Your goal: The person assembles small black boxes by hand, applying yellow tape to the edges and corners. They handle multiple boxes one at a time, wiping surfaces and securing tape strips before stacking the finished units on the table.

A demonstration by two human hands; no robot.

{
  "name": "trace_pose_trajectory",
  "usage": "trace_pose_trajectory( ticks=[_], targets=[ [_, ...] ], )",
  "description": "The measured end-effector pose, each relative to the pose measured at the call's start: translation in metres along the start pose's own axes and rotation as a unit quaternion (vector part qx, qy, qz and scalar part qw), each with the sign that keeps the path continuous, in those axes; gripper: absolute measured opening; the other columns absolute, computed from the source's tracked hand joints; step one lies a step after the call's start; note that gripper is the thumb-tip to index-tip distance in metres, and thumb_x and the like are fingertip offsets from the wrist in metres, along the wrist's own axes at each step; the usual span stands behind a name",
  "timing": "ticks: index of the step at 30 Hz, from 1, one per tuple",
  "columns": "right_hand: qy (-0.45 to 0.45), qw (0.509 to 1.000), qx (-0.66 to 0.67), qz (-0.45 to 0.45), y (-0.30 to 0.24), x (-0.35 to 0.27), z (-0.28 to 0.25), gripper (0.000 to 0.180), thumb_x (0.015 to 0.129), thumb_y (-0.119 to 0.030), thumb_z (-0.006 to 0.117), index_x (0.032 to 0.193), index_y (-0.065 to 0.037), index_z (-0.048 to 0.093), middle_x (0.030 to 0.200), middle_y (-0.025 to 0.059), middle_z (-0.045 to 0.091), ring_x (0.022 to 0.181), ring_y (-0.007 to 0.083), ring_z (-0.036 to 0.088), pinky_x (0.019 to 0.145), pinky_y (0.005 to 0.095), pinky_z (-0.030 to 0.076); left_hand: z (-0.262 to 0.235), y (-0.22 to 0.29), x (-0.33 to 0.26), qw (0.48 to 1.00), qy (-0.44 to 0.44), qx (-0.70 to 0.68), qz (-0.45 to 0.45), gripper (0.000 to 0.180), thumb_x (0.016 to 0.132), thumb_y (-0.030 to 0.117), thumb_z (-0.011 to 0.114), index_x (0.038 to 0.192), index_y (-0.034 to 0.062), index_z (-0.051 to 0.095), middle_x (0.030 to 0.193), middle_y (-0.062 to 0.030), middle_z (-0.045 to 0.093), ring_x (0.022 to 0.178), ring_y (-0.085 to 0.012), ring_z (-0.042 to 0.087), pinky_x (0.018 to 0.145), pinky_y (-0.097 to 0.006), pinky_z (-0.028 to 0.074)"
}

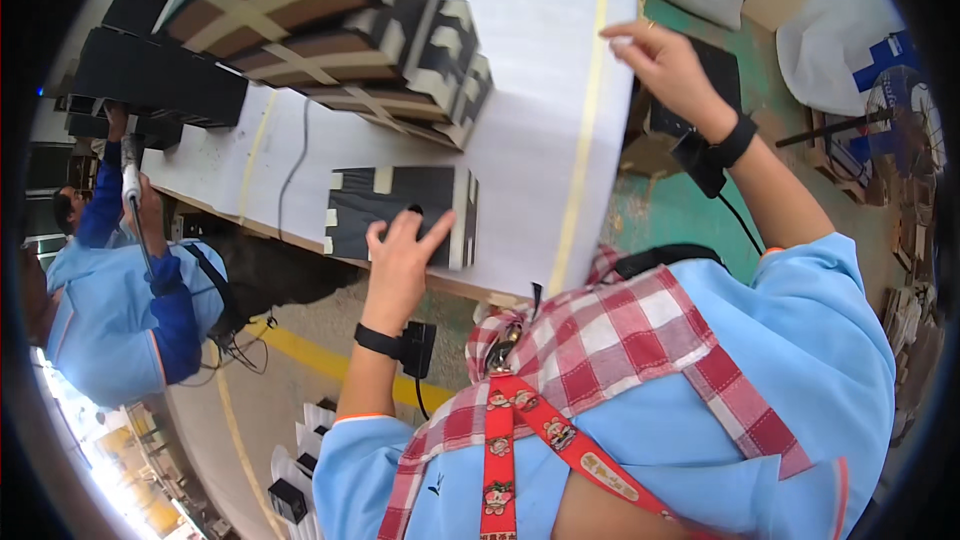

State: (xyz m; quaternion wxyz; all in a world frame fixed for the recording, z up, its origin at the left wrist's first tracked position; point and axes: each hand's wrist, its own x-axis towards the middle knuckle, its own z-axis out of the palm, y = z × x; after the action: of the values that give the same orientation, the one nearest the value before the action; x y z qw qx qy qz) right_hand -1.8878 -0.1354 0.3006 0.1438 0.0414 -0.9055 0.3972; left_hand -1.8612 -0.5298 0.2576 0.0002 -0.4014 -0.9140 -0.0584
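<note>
1. The left hand (398, 258) was laid flat on a small black box (400, 202) with pale tape on its corners. The fingers (432, 232) were spread out and loose, pressing on the lid but gripping nothing.
2. The right hand (662, 62) was held up over the far edge of the white surface (540, 100). Its fingers were bent together at the edge, but what was pinched there, if anything, could not be made out.
3. The box was lying near the front edge of the surface, just in front of the person. It looked as if the box was being held in place. A firm hold with both hands would likely be needed to move it.
4. A stack of bigger brown and black boxes (330, 15) was kept farther back on the surface, apart from the small box.
5. A grey cord (296, 155) was seen on the surface too.
6. On the left, another worker in blue (120, 290) was seen holding a tool.
7. A green floor (690, 205) and a yellow floor line (300, 352) were seen below.
</note>
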Motion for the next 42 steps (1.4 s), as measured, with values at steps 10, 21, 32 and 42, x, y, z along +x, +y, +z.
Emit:
trace_pose_trajectory(
  ticks=[10,21,32,42],
  targets=[
    [-0.226,0.973,0.056,-0.003,0.065,-0.141,0.075,0.035,0.086,-0.021,0.061,0.116,-0.002,0.057,0.091,0.0169,0.065,0.073,0.0194,0.061,0.069,0.0312,0.048,0.053,0.152,0.014,0.987,0.147,-0.058,-0.033,0.056,0.072,0.033,0.07,0.121,0.0126,0.053,0.115,-0.0088,0.053,0.114,-0.0258,0.046,0.094,-0.045,0.029],
    [-0.299,0.902,0.278,0.14,-0.004,-0.229,0.105,0.023,0.089,-0.016,0.054,0.096,0.002,0.065,0.074,0.0061,0.065,0.063,0.0112,0.061,0.056,0.0247,0.049,0.07,0.128,-0.084,0.974,0.156,-0.004,-0.163,0.058,0.081,0.043,0.061,0.123,0.0039,0.051,0.128,-0.0217,0.045,0.117,-0.0401,0.039,0.099,-0.045,0.033],
    [-0.181,0.931,0.074,-0.307,-0.036,-0.191,0.159,0.028,0.067,-0.006,0.068,0.093,-0.003,0.057,0.086,0.0112,0.056,0.078,0.0269,0.056,0.069,0.0363,0.047,0.105,0.153,-0.096,0.969,0.089,0.06,-0.222,0.096,0.066,0.065,0.061,0.136,0.0046,0.033,0.14,-0.0238,0.028,0.129,-0.0459,0.022,0.096,-0.067,0.019],
    [-0.147,0.907,-0.058,-0.392,-0.052,-0.191,0.168,0.036,0.054,0.005,0.069,0.084,-0.004,0.051,0.085,0.0125,0.053,0.083,0.0349,0.05,0.071,0.0414,0.042,0.118,0.117,-0.092,0.98,0.092,-0.03,-0.175,0.101,0.049,0.056,0.069,0.135,0.0134,0.038,0.139,-0.0223,0.03,0.131,-0.0456,0.02,0.097,-0.068,0.018]
  ],
)
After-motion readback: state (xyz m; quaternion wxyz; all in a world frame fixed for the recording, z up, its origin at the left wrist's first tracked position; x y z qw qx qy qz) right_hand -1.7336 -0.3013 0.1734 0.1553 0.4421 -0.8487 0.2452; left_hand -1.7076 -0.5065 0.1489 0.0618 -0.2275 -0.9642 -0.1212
